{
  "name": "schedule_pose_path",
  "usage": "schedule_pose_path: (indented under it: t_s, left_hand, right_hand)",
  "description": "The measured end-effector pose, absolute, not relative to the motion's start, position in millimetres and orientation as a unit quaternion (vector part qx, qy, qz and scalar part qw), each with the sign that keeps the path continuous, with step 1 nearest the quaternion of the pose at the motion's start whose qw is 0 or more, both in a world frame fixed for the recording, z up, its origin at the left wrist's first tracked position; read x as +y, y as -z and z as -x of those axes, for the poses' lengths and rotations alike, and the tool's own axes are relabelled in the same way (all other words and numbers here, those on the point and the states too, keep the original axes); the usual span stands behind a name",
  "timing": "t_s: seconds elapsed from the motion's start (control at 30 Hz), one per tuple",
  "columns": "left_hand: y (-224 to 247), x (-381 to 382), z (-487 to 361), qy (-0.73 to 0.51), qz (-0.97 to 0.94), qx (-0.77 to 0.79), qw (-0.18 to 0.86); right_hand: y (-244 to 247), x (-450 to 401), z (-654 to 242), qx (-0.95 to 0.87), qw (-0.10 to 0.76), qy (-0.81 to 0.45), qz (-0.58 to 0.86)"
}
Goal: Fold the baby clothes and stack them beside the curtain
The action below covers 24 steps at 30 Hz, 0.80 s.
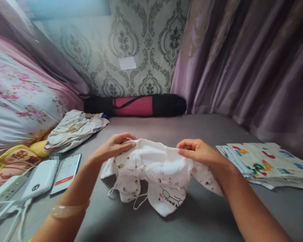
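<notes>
A small white printed baby top [164,178] with thin ties hangs between my two hands, just over the grey bed surface. My left hand [118,144] pinches its upper edge on the left, fingers closed on the cloth. On the right, my right hand [197,151] grips the same edge near the shoulder, thumb and fingers pressed together. One sleeve drapes under my right wrist. The front hangs loose in folds, with small motifs and some lettering near the lower hem.
Folded printed cloths [267,161] lie in a stack at the right. A rumpled pile of clothes [77,129], a phone [66,174], a white power bank [41,179] and a power strip [8,190] with cables sit at the left. A black-and-pink bag [138,106] lies along the wall.
</notes>
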State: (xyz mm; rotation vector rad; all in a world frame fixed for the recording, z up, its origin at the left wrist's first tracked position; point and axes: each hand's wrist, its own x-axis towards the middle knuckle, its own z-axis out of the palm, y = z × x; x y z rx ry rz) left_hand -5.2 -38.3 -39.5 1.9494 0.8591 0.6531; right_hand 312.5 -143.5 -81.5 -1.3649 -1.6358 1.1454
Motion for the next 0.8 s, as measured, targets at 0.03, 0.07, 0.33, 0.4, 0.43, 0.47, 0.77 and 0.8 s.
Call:
schedule_pose_path:
  t_s: [0.03, 0.07, 0.33, 0.4, 0.43, 0.47, 0.77, 0.8]
  left_hand:
    - [56, -33, -2, -0.233, -0.768, 0.369, 0.469]
    - [74, -26, -9, -0.221, -0.753, 0.386, 0.485]
    - [162, 17, -42, -0.244, -0.745, 0.443, 0.436]
    - [169, 21, -46, -0.249, -0.761, 0.456, 0.387]
    - [172, 23, -47, -0.249, -0.771, 0.457, 0.368]
    - [174, 24, -48, -0.247, -0.779, 0.454, 0.355]
    - [188, 29, -45, -0.249, -0.804, 0.408, 0.354]
    - [187, 29, -45, -0.243, -0.808, 0.406, 0.351]
  right_hand:
    - [94, -132, -318, -0.638, 0.338, -0.412, 0.556]
    - [107, -121, -322, -0.639, 0.328, -0.389, 0.578]
    - [172, -72, -340, -0.660, 0.234, -0.247, 0.670]
    - [177, -68, -336, -0.664, 0.224, -0.257, 0.665]
    - [179, -66, -332, -0.663, 0.223, -0.264, 0.664]
    - [180, -64, -329, -0.660, 0.222, -0.268, 0.666]
    - [182, -60, -318, -0.657, 0.256, -0.307, 0.639]
    - [183, -60, -319, -0.658, 0.259, -0.310, 0.636]
